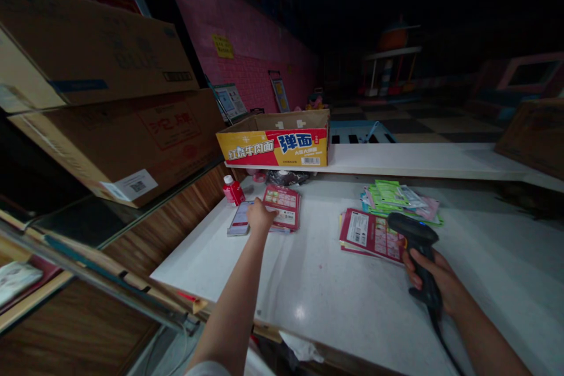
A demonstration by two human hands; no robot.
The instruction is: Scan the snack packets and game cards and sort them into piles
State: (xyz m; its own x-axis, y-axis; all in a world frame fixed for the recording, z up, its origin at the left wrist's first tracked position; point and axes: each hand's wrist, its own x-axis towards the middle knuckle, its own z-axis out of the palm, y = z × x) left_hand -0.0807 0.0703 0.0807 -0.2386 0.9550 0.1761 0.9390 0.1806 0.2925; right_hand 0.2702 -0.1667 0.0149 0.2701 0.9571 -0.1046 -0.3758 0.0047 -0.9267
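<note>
My right hand [440, 279] is wrapped round the handle of a black barcode scanner [414, 229], which has a small blue light on top and a cable trailing down. The scanner head is over the right end of a stack of dark red flat packets [368, 232] with a white barcode label. My left hand [261, 217] is at the right edge of a smartphone [241, 218] with a lit screen, its thumb stretched out over a second stack of red packets [286, 205]. Its other fingers are partly hidden. Behind the scanner lie several green and pale packets [390, 197].
A small red bottle with a white cap [233, 190] stands behind the phone. An open yellow-and-red carton [273, 147] sits on the raised white shelf [396, 158]. Large cardboard boxes [145, 141] are stacked at left, and another box [535, 135] is at far right.
</note>
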